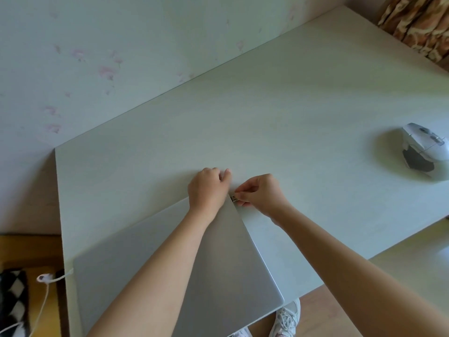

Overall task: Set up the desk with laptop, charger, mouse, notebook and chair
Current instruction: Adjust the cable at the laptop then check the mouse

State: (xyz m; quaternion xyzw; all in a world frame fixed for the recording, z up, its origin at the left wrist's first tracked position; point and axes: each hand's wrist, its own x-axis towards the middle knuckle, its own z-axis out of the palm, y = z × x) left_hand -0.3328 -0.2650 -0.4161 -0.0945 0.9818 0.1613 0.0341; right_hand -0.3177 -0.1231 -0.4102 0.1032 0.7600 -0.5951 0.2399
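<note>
A closed silver laptop (136, 263) lies on the pale desk (291, 117), angled, near the front left. My left hand (206, 188) rests on its far right corner, fingers curled over the edge. My right hand (260, 190) pinches a small USB plug (233, 198) right at that corner's side edge. A white charger cable (46, 285) runs from the laptop's left side down off the desk. A white and grey mouse (425, 152) sits on the desk at the far right.
The desk's back edge meets a floral wall (97, 57). A patterned curtain (418, 23) hangs at the top right. Left of the desk sits a yellow surface with a black-and-white checked item (12, 302). My white shoe (286, 317) shows below the front edge.
</note>
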